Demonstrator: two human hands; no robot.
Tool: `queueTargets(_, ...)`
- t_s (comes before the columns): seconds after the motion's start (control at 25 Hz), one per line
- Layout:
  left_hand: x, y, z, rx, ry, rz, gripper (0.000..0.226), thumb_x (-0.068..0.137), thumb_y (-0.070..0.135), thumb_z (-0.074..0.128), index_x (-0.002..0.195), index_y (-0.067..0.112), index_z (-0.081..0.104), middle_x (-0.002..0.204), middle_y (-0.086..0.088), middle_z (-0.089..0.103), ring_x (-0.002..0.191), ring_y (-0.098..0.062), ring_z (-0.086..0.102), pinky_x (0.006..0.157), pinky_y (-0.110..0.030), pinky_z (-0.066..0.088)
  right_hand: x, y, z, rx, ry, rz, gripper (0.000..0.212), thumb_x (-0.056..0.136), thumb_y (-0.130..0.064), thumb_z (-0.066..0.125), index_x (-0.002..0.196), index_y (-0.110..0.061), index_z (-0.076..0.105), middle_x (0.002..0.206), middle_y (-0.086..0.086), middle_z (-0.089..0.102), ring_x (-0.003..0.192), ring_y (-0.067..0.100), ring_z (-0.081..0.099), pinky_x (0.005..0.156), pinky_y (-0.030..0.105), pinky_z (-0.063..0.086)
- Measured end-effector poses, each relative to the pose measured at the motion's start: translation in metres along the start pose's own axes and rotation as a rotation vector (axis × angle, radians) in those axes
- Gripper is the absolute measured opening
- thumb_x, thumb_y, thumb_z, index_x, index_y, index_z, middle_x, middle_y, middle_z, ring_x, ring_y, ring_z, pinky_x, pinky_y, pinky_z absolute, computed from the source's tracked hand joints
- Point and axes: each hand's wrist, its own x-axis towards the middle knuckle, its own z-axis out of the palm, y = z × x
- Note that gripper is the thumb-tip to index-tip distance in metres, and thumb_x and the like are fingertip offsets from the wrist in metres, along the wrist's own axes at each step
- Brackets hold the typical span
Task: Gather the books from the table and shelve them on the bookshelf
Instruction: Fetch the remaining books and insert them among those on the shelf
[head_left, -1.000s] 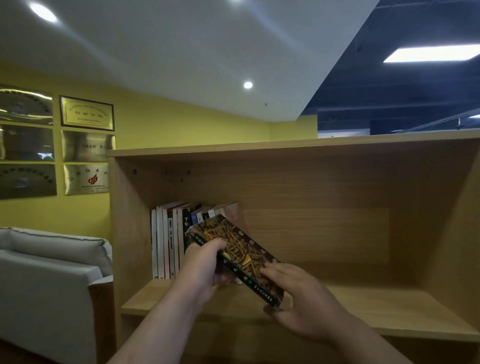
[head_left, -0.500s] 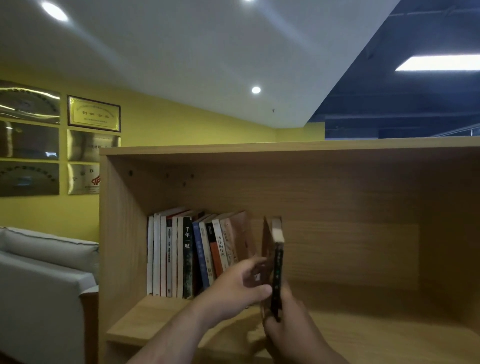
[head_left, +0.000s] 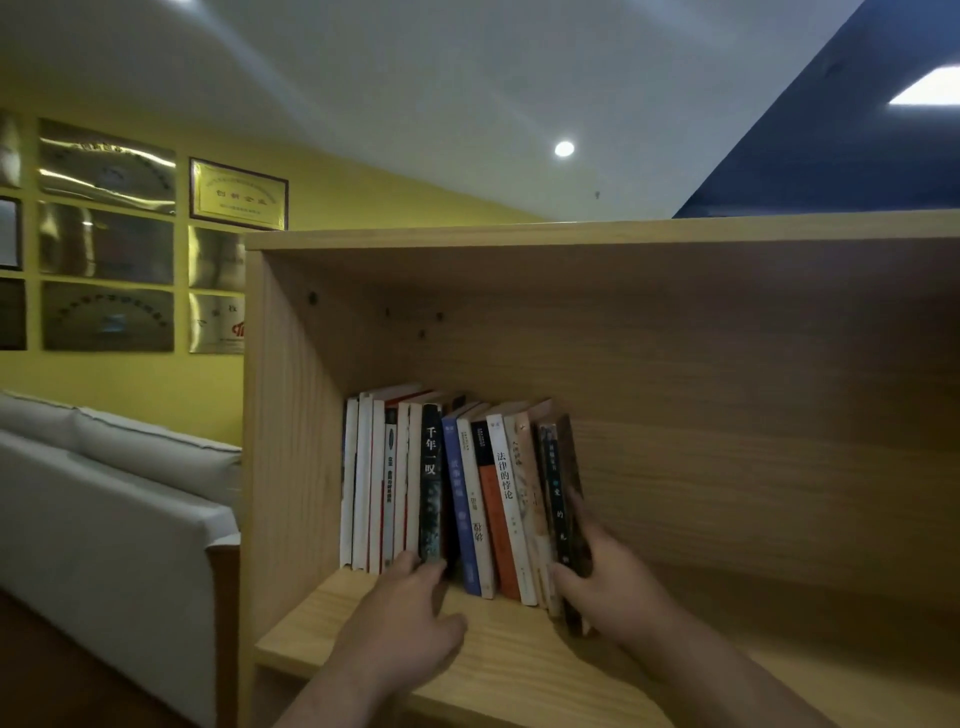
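Observation:
A row of several books (head_left: 457, 488) stands at the left end of the wooden bookshelf (head_left: 519, 670), leaning slightly left. The dark-covered book (head_left: 558, 483) stands at the right end of the row, upright against the others. My right hand (head_left: 608, 577) grips its lower part, thumb at the spine and fingers along its right cover. My left hand (head_left: 410, 618) rests on the shelf board, fingertips touching the bottoms of the black-spined and white books, holding nothing.
To the right of the row the shelf board is bare wood up to the frame's edge. A white sofa (head_left: 114, 499) stands left of the bookshelf's side panel (head_left: 280, 441). Framed plaques (head_left: 109, 244) hang on the yellow wall.
The dark book went from tilted in both hands, to upright, to standing at the right end of the row. My left hand let go and moved left to the row's base.

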Motion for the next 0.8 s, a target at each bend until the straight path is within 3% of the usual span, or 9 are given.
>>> queueTargets(0.16, 0.004, -0.006, 0.002, -0.031, 0.018, -0.013, 0.08, 0.086, 0.048, 0.061, 0.156, 0.027, 0.028, 0.159, 0.007, 0.024, 0.143, -0.014, 0.032, 0.118, -0.031, 0.031, 0.013, 0.028, 0.001, 0.026, 0.018, 0.04, 0.076, 0.093, -0.045, 0.064, 0.155, -0.046, 0.02, 0.149, -0.01, 0.049, 0.13, 0.01, 0.051, 0.11, 0.04, 0.045)
queueTargets(0.32, 0.002, 0.004, 0.0, -0.141, 0.099, -0.026, 0.073, 0.091, 0.033, 0.064, 0.155, 0.027, 0.028, 0.154, 0.006, 0.033, 0.142, -0.013, 0.035, 0.117, -0.03, 0.03, 0.022, 0.043, 0.008, 0.052, -0.003, 0.067, 0.079, 0.093, -0.051, 0.061, 0.158, -0.032, 0.02, 0.153, -0.005, 0.045, 0.134, 0.011, 0.046, 0.107, 0.025, 0.039)
queueTargets(0.48, 0.02, 0.023, -0.05, -0.13, 0.377, 0.068, 0.068, 0.092, 0.02, 0.067, 0.15, 0.028, 0.033, 0.139, 0.005, 0.042, 0.133, -0.019, 0.049, 0.111, -0.038, 0.044, 0.027, 0.048, 0.007, 0.138, 0.003, 0.036, 0.085, 0.086, -0.051, 0.071, 0.155, -0.036, 0.024, 0.151, -0.006, 0.047, 0.134, 0.013, 0.047, 0.109, 0.033, 0.042)
queueTargets(0.52, 0.035, 0.029, -0.069, -0.059, 0.412, 0.081, 0.069, 0.093, 0.019, 0.065, 0.152, 0.026, 0.03, 0.145, 0.0, 0.039, 0.132, -0.022, 0.05, 0.109, -0.039, 0.045, 0.028, 0.051, 0.006, 0.134, 0.007, 0.038, 0.087, 0.084, -0.051, 0.073, 0.155, -0.037, 0.025, 0.151, -0.006, 0.047, 0.134, 0.014, 0.047, 0.11, 0.034, 0.042)
queueTargets(0.64, 0.072, 0.036, -0.11, 0.181, 0.347, 0.1, 0.058, 0.094, 0.012, 0.055, 0.148, 0.016, 0.035, 0.155, -0.013, 0.033, 0.127, -0.03, 0.052, 0.103, -0.041, 0.049, 0.03, 0.053, 0.005, 0.144, 0.012, 0.03, 0.089, 0.081, -0.054, 0.074, 0.154, -0.039, 0.026, 0.15, -0.007, 0.049, 0.132, 0.013, 0.049, 0.11, 0.035, 0.044)
queueTargets(0.72, 0.084, 0.032, -0.114, 0.191, 0.271, 0.066, 0.052, 0.094, 0.01, 0.053, 0.145, 0.018, 0.042, 0.149, -0.013, 0.041, 0.126, -0.031, 0.05, 0.096, -0.033, 0.045, 0.029, 0.055, 0.006, 0.124, 0.026, 0.017, 0.088, 0.078, -0.059, 0.073, 0.152, -0.04, 0.028, 0.148, -0.008, 0.051, 0.13, 0.011, 0.051, 0.108, 0.034, 0.045)
queueTargets(0.8, 0.083, 0.026, -0.11, 0.123, 0.309, 0.068, 0.052, 0.096, 0.011, 0.055, 0.145, 0.021, 0.044, 0.144, -0.007, 0.045, 0.131, -0.03, 0.046, 0.098, -0.032, 0.041, 0.033, 0.06, 0.006, 0.095, 0.036, 0.005, 0.091, 0.072, -0.068, 0.069, 0.151, -0.043, 0.03, 0.147, -0.011, 0.052, 0.128, 0.01, 0.053, 0.108, 0.036, 0.046)
